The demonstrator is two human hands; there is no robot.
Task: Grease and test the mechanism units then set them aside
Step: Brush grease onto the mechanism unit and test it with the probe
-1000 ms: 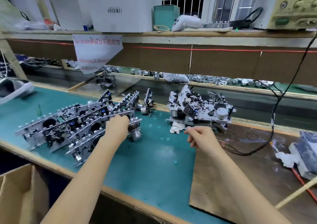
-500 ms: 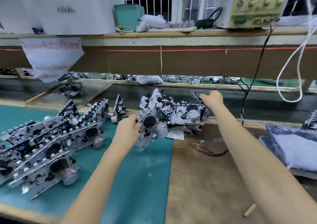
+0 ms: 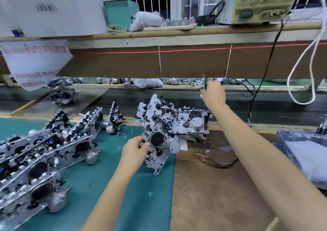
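Note:
My left hand (image 3: 134, 149) grips one metal mechanism unit (image 3: 159, 147) by its left edge and holds it tilted, flywheel and motor facing me, above the right border of the green mat (image 3: 141, 186). Right behind it lies a small pile of similar units (image 3: 178, 121). Several more units (image 3: 44, 151) lean in rows on the mat at the left. My right hand (image 3: 212, 96) is stretched out to the far ledge, fingers curled around a thin dark stick-like tool (image 3: 204, 82) that stands up from them.
A bare wooden board (image 3: 212, 186) lies right of the mat, with a thin looped wire (image 3: 217, 161) on it. A grey-blue pad (image 3: 304, 153) sits at the right edge. A black cable (image 3: 261, 82) and a white cord (image 3: 300, 71) hang from the shelf's power supply (image 3: 261, 1).
My left hand lifted one unit from the rows at the left and carried it right to the mat's edge. My right hand rose from the table to the far ledge.

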